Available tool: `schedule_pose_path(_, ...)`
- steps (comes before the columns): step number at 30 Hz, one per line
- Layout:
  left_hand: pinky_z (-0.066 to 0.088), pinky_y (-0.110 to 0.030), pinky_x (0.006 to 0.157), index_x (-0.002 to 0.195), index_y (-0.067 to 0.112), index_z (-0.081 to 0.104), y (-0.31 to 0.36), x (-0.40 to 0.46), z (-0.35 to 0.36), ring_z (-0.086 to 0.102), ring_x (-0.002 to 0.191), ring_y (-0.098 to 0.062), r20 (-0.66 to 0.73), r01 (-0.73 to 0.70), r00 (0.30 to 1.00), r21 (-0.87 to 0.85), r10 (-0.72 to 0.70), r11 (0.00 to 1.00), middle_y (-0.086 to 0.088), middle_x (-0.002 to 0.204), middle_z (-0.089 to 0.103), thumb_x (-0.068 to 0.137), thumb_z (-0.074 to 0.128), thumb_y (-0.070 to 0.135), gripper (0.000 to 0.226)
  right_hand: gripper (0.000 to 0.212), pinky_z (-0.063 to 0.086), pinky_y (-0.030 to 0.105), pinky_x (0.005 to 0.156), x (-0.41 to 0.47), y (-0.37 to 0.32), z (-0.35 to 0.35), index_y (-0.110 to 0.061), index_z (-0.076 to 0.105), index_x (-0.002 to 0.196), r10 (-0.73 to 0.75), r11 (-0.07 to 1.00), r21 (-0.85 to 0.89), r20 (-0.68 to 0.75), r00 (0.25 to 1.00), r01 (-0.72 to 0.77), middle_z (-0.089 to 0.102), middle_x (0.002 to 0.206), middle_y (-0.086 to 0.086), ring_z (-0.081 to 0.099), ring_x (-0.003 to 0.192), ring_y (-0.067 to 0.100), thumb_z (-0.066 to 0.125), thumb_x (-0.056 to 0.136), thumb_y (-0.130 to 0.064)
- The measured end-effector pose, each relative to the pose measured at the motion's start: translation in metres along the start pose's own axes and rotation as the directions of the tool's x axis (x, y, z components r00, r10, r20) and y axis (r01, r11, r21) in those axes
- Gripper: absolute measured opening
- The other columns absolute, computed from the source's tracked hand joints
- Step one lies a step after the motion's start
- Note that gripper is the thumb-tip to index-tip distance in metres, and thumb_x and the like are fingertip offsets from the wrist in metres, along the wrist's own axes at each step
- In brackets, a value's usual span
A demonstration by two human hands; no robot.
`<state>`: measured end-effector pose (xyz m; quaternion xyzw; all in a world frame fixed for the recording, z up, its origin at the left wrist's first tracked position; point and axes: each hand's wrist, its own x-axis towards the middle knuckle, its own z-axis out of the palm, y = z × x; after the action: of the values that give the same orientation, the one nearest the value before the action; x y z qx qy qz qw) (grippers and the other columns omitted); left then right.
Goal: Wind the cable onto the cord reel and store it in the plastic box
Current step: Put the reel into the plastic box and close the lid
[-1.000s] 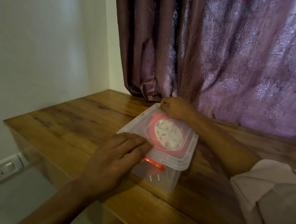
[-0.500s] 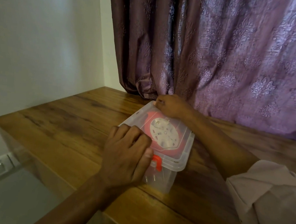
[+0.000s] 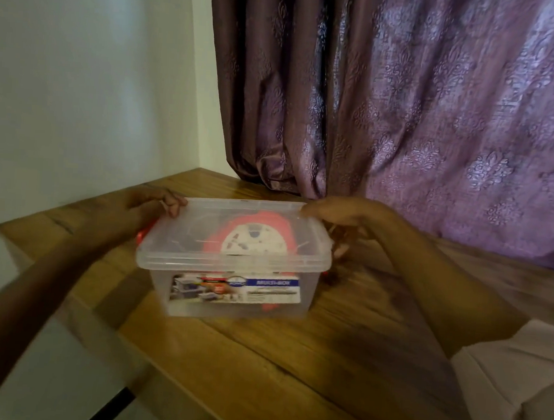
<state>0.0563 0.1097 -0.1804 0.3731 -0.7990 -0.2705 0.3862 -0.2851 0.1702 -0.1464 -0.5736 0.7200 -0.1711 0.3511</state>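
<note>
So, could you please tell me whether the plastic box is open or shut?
Shut: the lid sits flat on the plastic box, cord reel inside.

Both bare forearms reaching forward and converging. Left hand (image 3: 153, 206) at the left end of the plastic box (image 3: 232, 265), fingers curled over the lid's edge. Right hand (image 3: 340, 219) at the right end, fingers curled down around that edge.

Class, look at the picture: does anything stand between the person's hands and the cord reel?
Yes. The clear lid is on the plastic box, covering the red cord reel inside. The left hand and right hand grip the lid's opposite ends, so lid and walls separate them from the reel.
</note>
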Motion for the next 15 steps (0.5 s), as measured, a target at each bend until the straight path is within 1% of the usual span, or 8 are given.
schedule_pose_path(2, 0.049, -0.05, 0.1, 0.082, 0.014, 0.07, 0.011, 0.018, -0.018, 0.06, 0.115, -0.036, 0.102, 0.1, 0.987, 0.221, -0.125, 0.97, -0.013, 0.123, 0.066, 0.099, 0.045, 0.0, 0.033, 0.043, 0.056, 0.039, 0.054, -0.008, 0.004, 0.017, -0.016, 0.058, 0.105, -0.025, 0.98, 0.198, 0.088, 0.996, 0.007, 0.066, 0.088, 0.017, 0.069, 0.074, 0.035, 0.043, 0.091, -0.053)
schedule_pose_path(4, 0.049, -0.047, 0.098, 0.099, 0.027, 0.071, 0.038, 0.024, -0.015, 0.061, 0.112, -0.031, 0.166, 0.148, 0.954, 0.458, -0.248, 0.876, -0.006, 0.128, 0.064, 0.1, 0.05, 0.03, 0.022, 0.045, 0.055, 0.04, 0.053, -0.007, 0.002, 0.034, -0.018, 0.056, 0.11, -0.035, 0.957, 0.291, 0.045, 0.998, 0.02, 0.067, 0.091, 0.019, 0.069, 0.068, 0.034, 0.044, 0.09, -0.057)
schedule_pose_path(6, 0.043, -0.041, 0.098, 0.124, 0.037, 0.06, 0.068, 0.023, 0.007, 0.057, 0.116, -0.025, 0.244, 0.139, 0.92, 0.53, -0.308, 0.837, -0.001, 0.136, 0.058, 0.091, 0.039, 0.063, 0.047, 0.049, 0.056, 0.041, 0.054, -0.001, -0.002, 0.049, -0.016, 0.057, 0.108, -0.037, 0.937, 0.348, -0.01, 0.999, 0.038, 0.068, 0.093, 0.019, 0.069, 0.068, 0.033, 0.044, 0.088, -0.059)
schedule_pose_path(7, 0.038, -0.04, 0.101, 0.135, 0.039, 0.051, 0.082, 0.019, 0.026, 0.051, 0.124, -0.023, 0.319, 0.091, 0.897, 0.543, -0.305, 0.835, 0.001, 0.145, 0.05, 0.083, 0.029, 0.074, 0.067, 0.048, 0.057, 0.04, 0.055, 0.002, -0.005, 0.055, -0.016, 0.059, 0.105, -0.04, 0.928, 0.369, -0.034, 0.999, 0.049, 0.068, 0.093, 0.017, 0.068, 0.071, 0.032, 0.045, 0.087, -0.059)
schedule_pose_path(9, 0.019, -0.049, 0.116, 0.153, 0.038, 0.017, 0.1, 0.008, 0.07, 0.022, 0.147, -0.022, 0.453, -0.061, 0.85, 0.592, -0.269, 0.804, 0.002, 0.164, 0.018, 0.067, 0.013, 0.088, 0.1, 0.042, 0.056, 0.039, 0.059, 0.006, -0.011, 0.064, -0.019, 0.061, 0.099, -0.048, 0.928, 0.362, -0.115, 0.992, 0.087, 0.067, 0.089, 0.012, 0.066, 0.074, 0.029, 0.043, 0.087, -0.055)
schedule_pose_path(11, 0.002, -0.052, 0.119, 0.155, 0.032, -0.003, 0.104, -0.003, 0.101, 0.002, 0.152, -0.018, 0.48, -0.186, 0.857, 0.623, -0.184, 0.759, 0.001, 0.166, 0.0, 0.06, 0.013, 0.095, 0.115, 0.04, 0.053, 0.035, 0.052, 0.009, -0.018, 0.065, -0.018, 0.06, 0.093, -0.052, 0.952, 0.284, -0.22, 0.974, 0.115, 0.067, 0.078, 0.01, 0.066, 0.061, 0.024, 0.041, 0.087, -0.052)
schedule_pose_path(13, 0.006, -0.05, 0.12, 0.155, 0.028, -0.002, 0.104, -0.007, 0.108, 0.007, 0.151, -0.017, 0.466, -0.251, 0.881, 0.612, -0.085, 0.75, -0.001, 0.166, 0.004, 0.064, 0.027, 0.094, 0.117, 0.043, 0.045, 0.023, 0.039, 0.008, -0.022, 0.059, -0.014, 0.059, 0.086, -0.063, 0.987, 0.119, -0.302, 0.951, 0.104, 0.058, 0.058, 0.008, 0.053, 0.037, 0.018, 0.04, 0.088, -0.053)
schedule_pose_path(15, 0.016, -0.044, 0.119, 0.156, 0.026, 0.004, 0.102, -0.01, 0.105, 0.017, 0.149, -0.018, 0.45, -0.294, 0.893, 0.602, -0.011, 0.742, 0.0, 0.165, 0.012, 0.069, 0.043, 0.089, 0.114, 0.046, 0.038, 0.019, 0.036, 0.009, -0.025, 0.055, -0.01, 0.058, 0.084, -0.065, 0.998, 0.005, -0.319, 0.946, 0.07, 0.049, 0.047, 0.005, 0.043, 0.03, 0.016, 0.04, 0.088, -0.051)
